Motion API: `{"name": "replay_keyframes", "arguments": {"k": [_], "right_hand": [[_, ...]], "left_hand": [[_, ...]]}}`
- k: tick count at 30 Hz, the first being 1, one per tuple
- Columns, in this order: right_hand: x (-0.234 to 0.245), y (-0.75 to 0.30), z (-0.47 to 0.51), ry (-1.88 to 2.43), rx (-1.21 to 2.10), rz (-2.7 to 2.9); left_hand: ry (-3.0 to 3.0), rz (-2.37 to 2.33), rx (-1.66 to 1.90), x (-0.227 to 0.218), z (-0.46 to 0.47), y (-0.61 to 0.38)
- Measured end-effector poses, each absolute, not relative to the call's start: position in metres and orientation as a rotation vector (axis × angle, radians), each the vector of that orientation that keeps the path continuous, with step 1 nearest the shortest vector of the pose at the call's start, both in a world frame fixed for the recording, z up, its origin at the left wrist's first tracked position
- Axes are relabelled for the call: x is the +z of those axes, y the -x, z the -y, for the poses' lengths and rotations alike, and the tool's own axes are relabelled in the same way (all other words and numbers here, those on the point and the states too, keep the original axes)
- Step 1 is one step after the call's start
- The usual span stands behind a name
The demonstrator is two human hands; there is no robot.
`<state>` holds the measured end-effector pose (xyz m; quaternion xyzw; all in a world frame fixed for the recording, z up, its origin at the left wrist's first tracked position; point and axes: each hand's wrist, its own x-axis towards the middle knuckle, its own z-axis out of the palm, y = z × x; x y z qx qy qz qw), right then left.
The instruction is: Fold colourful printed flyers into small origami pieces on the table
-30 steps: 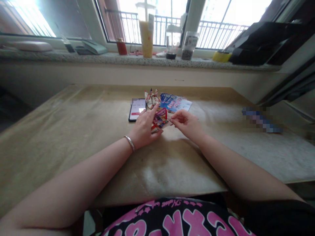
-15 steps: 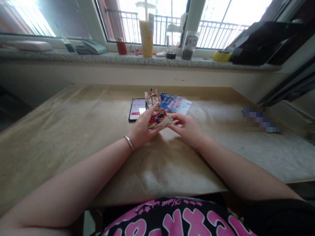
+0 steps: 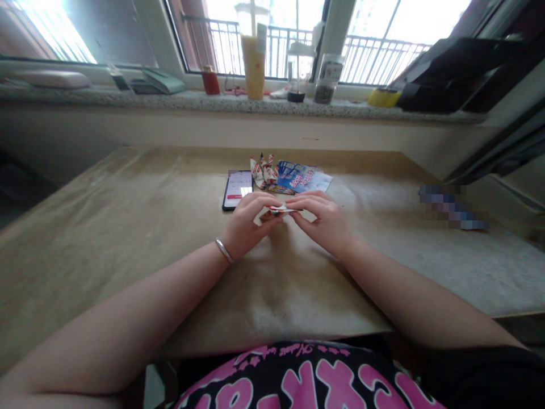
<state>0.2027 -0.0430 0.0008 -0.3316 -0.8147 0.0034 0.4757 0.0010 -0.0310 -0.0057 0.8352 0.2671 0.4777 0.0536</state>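
A small folded piece of colourful printed paper [image 3: 279, 210] is between my hands, turned nearly edge-on above the table. My left hand [image 3: 243, 226], with a silver bangle at the wrist, pinches its left part between thumb and fingers. The thumb and fingers of my right hand [image 3: 326, 220] grip its right end. Just beyond my hands stands a white-and-red folded paper piece [image 3: 263, 171] with pointed tips. Beside it lie fanned blue printed paper sheets [image 3: 304, 178]. A phone [image 3: 237, 187] with a lit screen lies behind my left hand.
The table [image 3: 128, 227] has a wrinkled, light brown covering. A blurred bluish strip [image 3: 453, 209] lies at the right. Along the stone windowsill [image 3: 170, 103] stand a tall yellow drink cup [image 3: 254, 68], a red jar [image 3: 210, 80], clear containers and a black bag [image 3: 447, 79].
The paper has tipped from showing its printed and white faces to nearly edge-on. My left fingers have come down over it, and my right fingers have moved up along its far side.
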Motion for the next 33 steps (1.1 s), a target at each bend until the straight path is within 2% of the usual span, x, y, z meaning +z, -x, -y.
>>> {"name": "replay_keyframes", "arguments": {"k": [8, 18, 33], "right_hand": [[0.0009, -0.2032, 0.0442, 0.821, -0.082, 2.017], [0.0044, -0.2005, 0.0462, 0.775, 0.034, 1.989], [0.0069, -0.2006, 0.0492, 0.751, -0.021, 1.989]], "left_hand": [[-2.471, -0.82, 1.551, -0.0029, 0.0345, -0.0045], [-2.409, -0.713, 1.577, -0.0025, 0.0338, -0.0072], [-2.494, -0.745, 1.645, 0.0046, 0.037, -0.0074]]}}
